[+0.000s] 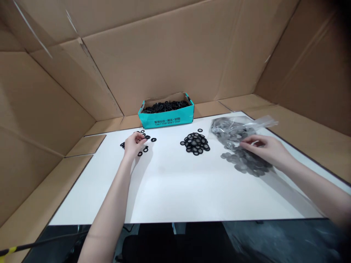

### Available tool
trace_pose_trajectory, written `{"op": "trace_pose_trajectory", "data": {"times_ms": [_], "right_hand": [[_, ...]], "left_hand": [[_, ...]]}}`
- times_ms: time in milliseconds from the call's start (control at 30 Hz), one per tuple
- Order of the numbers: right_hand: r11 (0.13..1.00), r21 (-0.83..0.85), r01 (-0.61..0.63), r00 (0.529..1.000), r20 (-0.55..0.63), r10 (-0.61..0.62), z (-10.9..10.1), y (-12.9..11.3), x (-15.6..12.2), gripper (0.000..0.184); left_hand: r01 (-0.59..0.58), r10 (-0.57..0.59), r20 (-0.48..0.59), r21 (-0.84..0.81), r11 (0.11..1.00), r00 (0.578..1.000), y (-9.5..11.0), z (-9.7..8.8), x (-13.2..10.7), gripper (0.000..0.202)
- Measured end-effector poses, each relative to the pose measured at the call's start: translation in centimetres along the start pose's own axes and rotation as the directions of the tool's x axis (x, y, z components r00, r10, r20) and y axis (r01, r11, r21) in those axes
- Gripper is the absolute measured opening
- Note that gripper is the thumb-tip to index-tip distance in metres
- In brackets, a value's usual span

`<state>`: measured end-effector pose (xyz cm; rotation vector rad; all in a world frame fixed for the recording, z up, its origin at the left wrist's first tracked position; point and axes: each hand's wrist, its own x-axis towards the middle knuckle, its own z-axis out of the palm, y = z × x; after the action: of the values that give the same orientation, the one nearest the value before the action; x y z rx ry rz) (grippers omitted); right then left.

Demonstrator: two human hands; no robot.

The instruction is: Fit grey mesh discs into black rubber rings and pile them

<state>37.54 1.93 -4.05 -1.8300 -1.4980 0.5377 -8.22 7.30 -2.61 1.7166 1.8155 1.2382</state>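
My left hand (134,144) is at the left of the table, thumb and fingers pinched together over scattered black rings (153,140). Whatever lies between those fingertips is too small to make out. On the right, my right hand (261,146) reaches over loose grey discs (244,160), its thumb and forefinger closed at the edge of a clear plastic bag (233,128) holding more discs. I cannot tell whether a disc or the bag's film is in that pinch. Between the hands lies a pile of black rings with grey centres (194,143).
A turquoise cardboard box (167,119) filled with black rings stands at the back of the white table (170,190). One ring (200,130) lies apart behind the middle pile. Cardboard walls (170,58) enclose the back and both sides.
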Motion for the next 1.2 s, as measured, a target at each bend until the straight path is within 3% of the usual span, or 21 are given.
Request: {"op": "trace_pose_trajectory", "data": {"times_ms": [167, 300, 433, 667, 767, 900, 1067, 1200], "right_hand": [[0.986, 0.157, 0.06, 0.993, -0.11, -0.043, 0.1, -2.0, -0.6, 0.046], [0.911, 0.403, 0.087, 0.996, -0.007, -0.092, 1.5, -4.5, -1.6, 0.049], [0.854, 0.507, 0.115, 0.97, 0.13, -0.207, 4.2, -7.7, -2.5, 0.043], [0.756, 0.6, 0.26, 0.855, 0.22, -0.469, 9.1, -12.8, -3.7, 0.022], [0.761, 0.564, 0.32, 0.845, 0.193, -0.498, 10.4, -13.3, -4.0, 0.019], [0.78, 0.533, 0.328, 0.87, 0.152, -0.469, 11.3, -12.4, -4.3, 0.018], [0.783, 0.548, 0.294, 0.854, 0.216, -0.473, 11.4, -11.7, -4.7, 0.017], [0.784, 0.516, 0.344, 0.849, 0.186, -0.495, 11.1, -11.8, -5.1, 0.014]], "left_hand": [[-0.002, 0.005, 0.024, -0.127, 0.992, 1.0, 1.0, 0.9, -0.4, 0.022], [-0.01, 0.046, 0.152, -0.229, 0.973, 0.987, 3.0, 2.2, -1.9, 0.027], [0.066, 0.107, 0.37, -0.426, 0.902, 0.923, 5.1, 3.5, -4.0, 0.029], [0.228, 0.126, 0.559, -0.519, 0.824, 0.819, 6.6, 4.6, -6.5, 0.031], [0.223, 0.171, 0.556, -0.569, 0.791, 0.813, 6.8, 4.7, -6.8, 0.033], [0.235, 0.163, 0.539, -0.592, 0.771, 0.826, 7.1, 4.9, -7.1, 0.039], [0.238, 0.168, 0.55, -0.59, 0.772, 0.818, 7.5, 5.0, -7.6, 0.038], [0.246, 0.173, 0.565, -0.588, 0.771, 0.807, 7.9, 4.9, -8.0, 0.039]]}}
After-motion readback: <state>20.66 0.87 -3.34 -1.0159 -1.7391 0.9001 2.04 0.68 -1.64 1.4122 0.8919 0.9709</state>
